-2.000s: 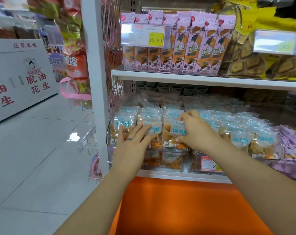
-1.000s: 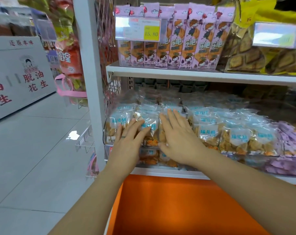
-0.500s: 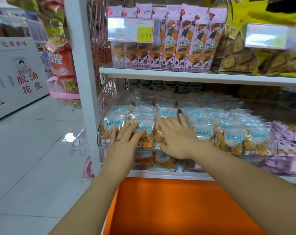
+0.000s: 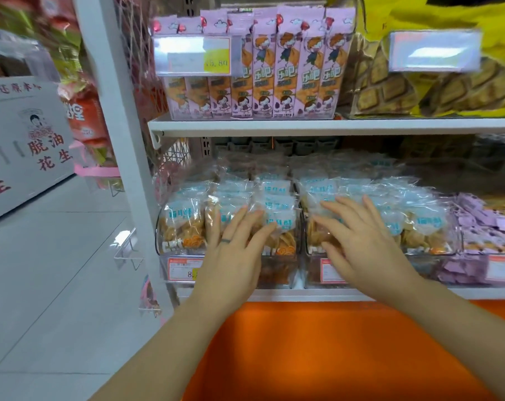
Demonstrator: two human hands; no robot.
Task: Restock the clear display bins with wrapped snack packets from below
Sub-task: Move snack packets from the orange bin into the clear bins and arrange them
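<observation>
Snack packets (image 4: 277, 204) sit heaped above the clear bins (image 4: 159, 241) mid-frame, my left hand (image 4: 233, 256) and right hand (image 4: 358, 241) spread flat over them, pinching nothing; uneven pressing could tip some out.

What's readable on this snack shelf

The pink packets (image 4: 299, 73) say 乐吧, and the price tag (image 4: 192, 55) in front of them reads 15.80. The white box (image 4: 22, 146) far left of them says 脱油花生. On the clear bin (image 4: 170, 247) below them, a tag (image 4: 184, 269) starts with 8.
</observation>
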